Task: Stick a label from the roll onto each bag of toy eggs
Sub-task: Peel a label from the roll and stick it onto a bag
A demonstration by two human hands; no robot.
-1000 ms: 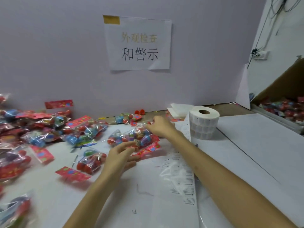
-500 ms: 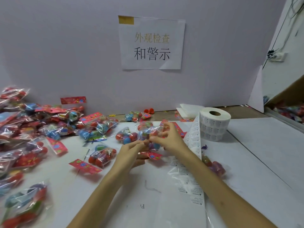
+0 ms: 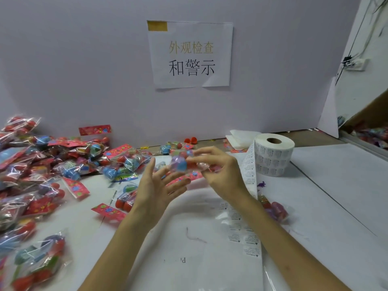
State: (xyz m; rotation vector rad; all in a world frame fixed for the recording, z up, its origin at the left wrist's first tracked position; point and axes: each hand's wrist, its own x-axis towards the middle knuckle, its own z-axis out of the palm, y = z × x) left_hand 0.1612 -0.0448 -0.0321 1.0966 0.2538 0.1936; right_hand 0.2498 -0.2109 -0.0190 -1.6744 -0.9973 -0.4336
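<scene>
The right hand (image 3: 220, 171) pinches a clear plastic bag of coloured toy eggs with a red card top (image 3: 180, 164), lifted above the table just left of the white roll of printed labels (image 3: 273, 156). The left hand (image 3: 155, 190) is spread beside it, holding nothing.

The slippery film may slide out of the pinch. The loose label strip (image 3: 249, 177) hanging from the roll could catch the right forearm.

Each bag in the heap (image 3: 42, 164) far left of the roll holds several eggs. A brown cardboard box (image 3: 369, 114) right of the roll holds similar bags.
</scene>
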